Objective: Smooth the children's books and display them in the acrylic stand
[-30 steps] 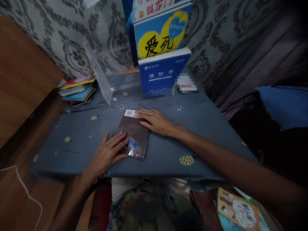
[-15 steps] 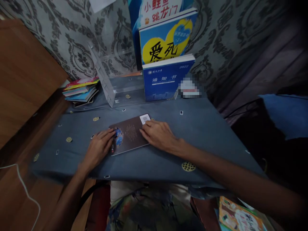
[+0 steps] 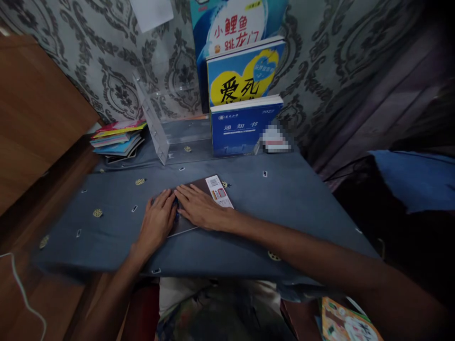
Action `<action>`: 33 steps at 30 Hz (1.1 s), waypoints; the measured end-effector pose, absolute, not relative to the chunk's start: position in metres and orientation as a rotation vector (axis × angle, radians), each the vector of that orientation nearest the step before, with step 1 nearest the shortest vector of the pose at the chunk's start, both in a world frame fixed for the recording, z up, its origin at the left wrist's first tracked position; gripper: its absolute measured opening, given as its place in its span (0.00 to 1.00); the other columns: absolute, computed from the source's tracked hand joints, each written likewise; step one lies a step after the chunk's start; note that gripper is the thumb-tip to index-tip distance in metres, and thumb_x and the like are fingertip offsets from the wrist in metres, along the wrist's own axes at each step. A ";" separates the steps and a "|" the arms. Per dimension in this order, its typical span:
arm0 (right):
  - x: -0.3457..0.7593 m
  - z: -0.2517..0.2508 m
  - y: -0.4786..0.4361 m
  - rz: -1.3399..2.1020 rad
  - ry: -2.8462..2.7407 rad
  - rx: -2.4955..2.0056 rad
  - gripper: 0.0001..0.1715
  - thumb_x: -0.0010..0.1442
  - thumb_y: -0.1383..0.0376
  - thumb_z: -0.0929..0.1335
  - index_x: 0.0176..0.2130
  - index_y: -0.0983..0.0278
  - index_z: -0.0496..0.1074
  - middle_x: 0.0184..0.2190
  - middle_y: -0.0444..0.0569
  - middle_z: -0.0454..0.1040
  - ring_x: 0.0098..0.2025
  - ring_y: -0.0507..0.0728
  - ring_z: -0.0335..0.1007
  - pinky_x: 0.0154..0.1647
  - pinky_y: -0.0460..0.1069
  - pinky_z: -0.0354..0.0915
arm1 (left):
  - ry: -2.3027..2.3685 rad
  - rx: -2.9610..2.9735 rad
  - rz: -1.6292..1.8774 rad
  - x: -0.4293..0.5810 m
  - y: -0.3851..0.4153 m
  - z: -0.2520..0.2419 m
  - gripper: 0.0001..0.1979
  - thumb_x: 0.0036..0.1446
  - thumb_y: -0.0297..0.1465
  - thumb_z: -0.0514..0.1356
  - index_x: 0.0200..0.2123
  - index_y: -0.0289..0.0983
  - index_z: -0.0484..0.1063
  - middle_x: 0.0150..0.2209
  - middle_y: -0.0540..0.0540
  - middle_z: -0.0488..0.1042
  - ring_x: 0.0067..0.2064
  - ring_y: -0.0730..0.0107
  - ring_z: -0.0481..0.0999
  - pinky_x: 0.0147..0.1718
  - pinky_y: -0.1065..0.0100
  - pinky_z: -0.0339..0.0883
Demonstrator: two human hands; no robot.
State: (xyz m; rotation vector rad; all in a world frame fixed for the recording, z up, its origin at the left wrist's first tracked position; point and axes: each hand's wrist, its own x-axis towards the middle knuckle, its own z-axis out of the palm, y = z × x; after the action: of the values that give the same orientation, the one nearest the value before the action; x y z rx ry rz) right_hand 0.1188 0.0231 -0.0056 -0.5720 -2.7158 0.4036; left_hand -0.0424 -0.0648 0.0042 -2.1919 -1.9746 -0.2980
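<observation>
A thin dark brown book (image 3: 199, 185) lies flat on the cloth-covered table, a white barcode label showing at its right end. My left hand (image 3: 158, 219) rests on the book's left end, fingers stretched out. Close beside it, my right hand (image 3: 199, 206) lies flat over the middle of the cover with its fingers extended toward the left hand. Between them they hide most of the book's printed picture and text.
A clear acrylic book stand (image 3: 153, 125) at the back holds a blue booklet (image 3: 236, 130), a yellow-and-blue book (image 3: 245, 71) and a taller picture book (image 3: 231, 31). Several books form a stack (image 3: 119, 139) at the back left. An orange book (image 3: 346, 322) lies low at right.
My right hand has slid left across the cover, from the label end to beside my left hand, uncovering the label. The view has shifted slightly.
</observation>
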 end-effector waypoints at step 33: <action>0.202 -0.004 0.045 0.358 -2.604 -1.110 0.33 0.70 0.54 0.58 0.67 0.67 0.59 0.69 0.61 0.58 0.70 0.65 0.54 0.69 0.69 0.49 | -1.973 -2.451 -0.122 -0.020 -0.033 0.026 0.22 0.70 0.31 0.47 0.65 0.38 0.63 0.67 0.38 0.63 0.66 0.57 0.66 0.63 0.46 0.59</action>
State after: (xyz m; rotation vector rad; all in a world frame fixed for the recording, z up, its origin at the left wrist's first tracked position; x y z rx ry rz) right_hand 0.2015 0.0448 -0.0038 -1.1099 -2.6041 0.3579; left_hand -0.0196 -0.0328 0.0255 -2.4506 -1.9733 -0.1218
